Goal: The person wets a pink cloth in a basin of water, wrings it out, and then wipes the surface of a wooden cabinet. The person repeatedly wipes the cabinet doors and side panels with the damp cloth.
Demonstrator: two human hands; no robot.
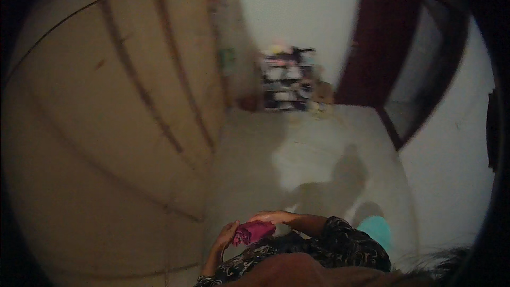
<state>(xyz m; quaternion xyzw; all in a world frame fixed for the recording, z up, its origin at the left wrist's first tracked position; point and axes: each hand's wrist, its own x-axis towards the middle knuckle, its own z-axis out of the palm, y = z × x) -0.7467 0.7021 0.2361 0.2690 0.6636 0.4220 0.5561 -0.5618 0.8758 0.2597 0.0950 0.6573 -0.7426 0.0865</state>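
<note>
A bundle of magenta cloth (pixel 257 232) is held in front of my body at the bottom of the head view. My left hand (pixel 228 233) grips its left end. On the cloth's upper right side rests my right hand (pixel 271 217), its fingers closed around the folds. The cloth looks crumpled or rolled up, and parts of it are hidden by the fingers. Both forearms come out of dark patterned sleeves.
Ahead, a rack (pixel 285 83) full of blurred mixed items stands against the wall. A dark red door (pixel 382 40) is at the right. Wooden-looking panels (pixel 99 127) line the left side. A turquoise round object (pixel 375 231) lies beside my body at the lower right.
</note>
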